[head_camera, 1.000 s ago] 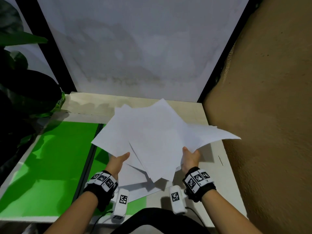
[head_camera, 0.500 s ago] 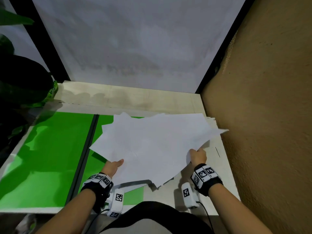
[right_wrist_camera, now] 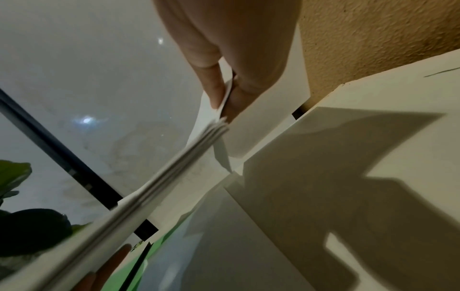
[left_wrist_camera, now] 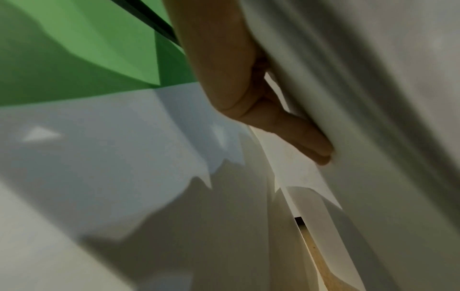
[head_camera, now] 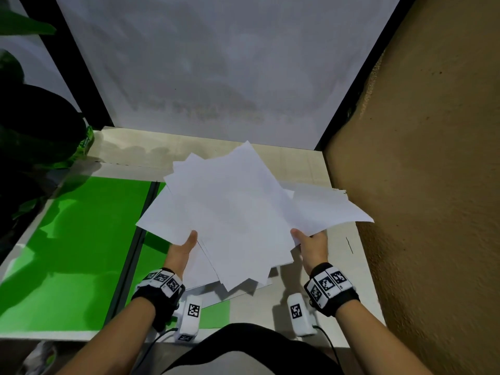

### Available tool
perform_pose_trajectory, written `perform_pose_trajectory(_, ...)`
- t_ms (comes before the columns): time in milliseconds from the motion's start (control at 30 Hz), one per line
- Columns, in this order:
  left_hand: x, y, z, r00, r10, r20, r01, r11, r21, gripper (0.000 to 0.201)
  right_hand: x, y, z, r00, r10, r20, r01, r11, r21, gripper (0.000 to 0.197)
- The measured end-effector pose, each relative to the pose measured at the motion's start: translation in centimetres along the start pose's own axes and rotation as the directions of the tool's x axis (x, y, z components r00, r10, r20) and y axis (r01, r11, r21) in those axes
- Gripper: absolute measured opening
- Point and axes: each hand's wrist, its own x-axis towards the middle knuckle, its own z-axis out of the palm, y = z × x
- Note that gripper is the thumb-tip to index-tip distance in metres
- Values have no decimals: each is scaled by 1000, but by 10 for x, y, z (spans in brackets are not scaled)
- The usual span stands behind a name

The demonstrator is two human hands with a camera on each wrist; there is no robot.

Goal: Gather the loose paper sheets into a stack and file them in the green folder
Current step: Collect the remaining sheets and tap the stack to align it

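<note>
Bright overhead light casts hard shadows; wrist views are blurred and edge-warped.

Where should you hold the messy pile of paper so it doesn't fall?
Probably the near side edges, one hand each side, thumb on top and fingers under, as the left hand and right hand do. The paper sheets are fanned and floppy.

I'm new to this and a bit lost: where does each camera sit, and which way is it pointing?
Head: worn on the head, looking down at the sheets, green folder, both forearms, left hand and right hand.
Left wrist: under the sheets, looking along the fingers pressed beneath them.
Right wrist: looking along the fingers pinching the sheets' edge.
All three share sheets and folder.
</note>
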Motion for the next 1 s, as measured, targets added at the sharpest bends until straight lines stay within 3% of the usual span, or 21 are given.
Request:
perform_pose_trajectory(67, -11, 12, 5, 998, 68, 11, -67, 997, -38, 57, 0, -1, 1, 1000, -13, -8, 13, 1000, 10, 21)
perform_pose_trajectory(133, -10, 14, 6, 994, 108, 32, -107, 994, -34, 55, 2, 0, -1, 1000, -9, -28, 9, 1000, 5, 7)
perform_pose_trajectory(233, -6, 14, 3, 993, 118, 16, -117, 993, -29, 47, 8, -12, -8, 994, -25, -105, 22, 999, -30, 26)
perform_pose_trajectory(333, -4, 16, -3, 990, 139, -16, -140, 990, -19, 47, 9, -47, -16, 964, -196, -180, 184, 980, -81, 29)
perform_pose_trajectory(400, 0, 16, -7, 989, 144, -44, -145, 989, -22, 48, -3, -80, -14, 919, -374, -121, 368, 927, -72, 24)
perform_pose_trajectory(500, 1, 17, -9, 989, 136, -63, -139, 990, -35, 48, -29, -121, -3, 865, -501, -39, 495, 836, 238, 21)
perform_pose_trajectory(600, -1, 17, -4, 989, 144, -37, -145, 988, -51, 48, -47, -143, 2, 852, -518, 73, 381, 711, 592, 11)
perform_pose_trajectory(667, -4, 18, -2, 988, 152, -27, -154, 986, -63, 46, -48, -140, 4, 869, -470, 153, 219, 643, 734, 12)
perform_pose_trajectory(700, -5, 19, 0, 988, 154, -20, -155, 986, -65, 45, -45, -132, 5, 891, -418, 179, 160, 657, 737, 13)
perform_pose_trajectory(833, -14, 24, 5, 985, 171, -20, -172, 982, -82, 44, -32, -70, 16, 989, -73, 130, 13, 911, 411, 25)
perform_pose_trajectory(933, -23, 33, 9, 980, 200, -1, -199, 974, -105, 45, -32, -31, 25, 995, 99, 16, -100, 956, 277, 31)
perform_pose_trajectory(1000, -26, 39, 12, 974, 228, 15, -224, 965, -138, 49, -31, -16, 28, 982, 189, -25, -177, 953, 247, 20)
